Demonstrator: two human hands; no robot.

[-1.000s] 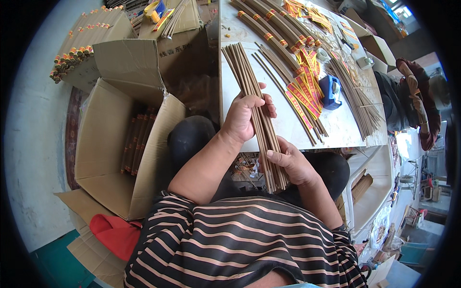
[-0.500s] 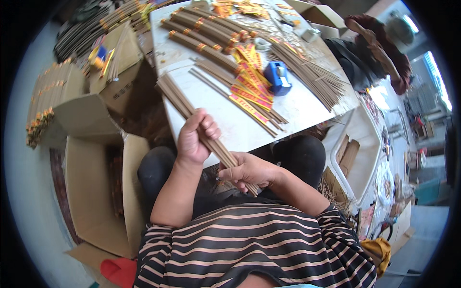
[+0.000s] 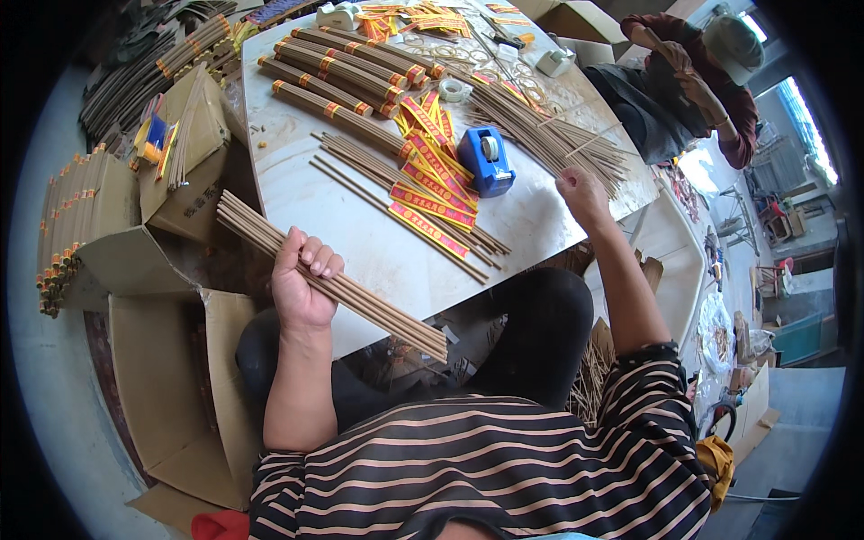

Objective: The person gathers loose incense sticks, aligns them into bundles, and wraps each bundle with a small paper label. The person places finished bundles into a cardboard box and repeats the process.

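Blue tape dispenser [image 3: 487,164] stands near right hand [image 3: 583,194], grip unclear; left hand [image 3: 308,283] clutches sticks [image 3: 389,316].

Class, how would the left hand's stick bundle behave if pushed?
The stick bundle is probably stiff: it extends past the left hand without sagging. With no band showing, it may spread; the thin sticks might snap.

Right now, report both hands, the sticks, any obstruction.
Left hand closed around stick bundle. Right hand by loose sticks, contact unclear. Blue tape dispenser nearby, apparently not blocking.
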